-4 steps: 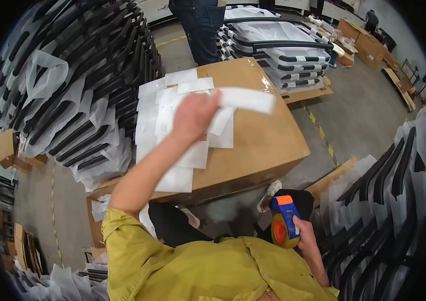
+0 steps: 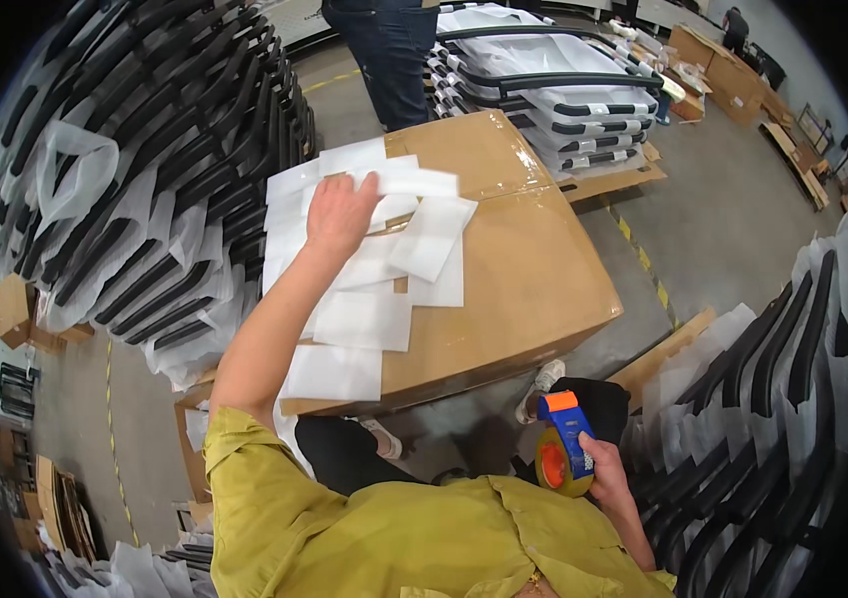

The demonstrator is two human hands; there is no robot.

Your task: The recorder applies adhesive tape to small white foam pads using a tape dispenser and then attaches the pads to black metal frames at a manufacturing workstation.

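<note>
A: Room on the box top?
B: Right half of cardboard box (image 2: 533, 269) bare; left half under loose white foam sheets (image 2: 364, 319), left hand (image 2: 339, 214) on them.
A: Round it?
B: Tight. Black frame stacks (image 2: 145, 169) close on left, more frames (image 2: 783, 399) near right, wrapped stack (image 2: 563, 100) and person's legs (image 2: 394, 60) behind. Bare concrete floor (image 2: 723, 219) to right.

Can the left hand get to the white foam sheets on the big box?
Probably yes. The left hand already rests on the white foam sheets atop the cardboard box, with nothing in between.
</note>
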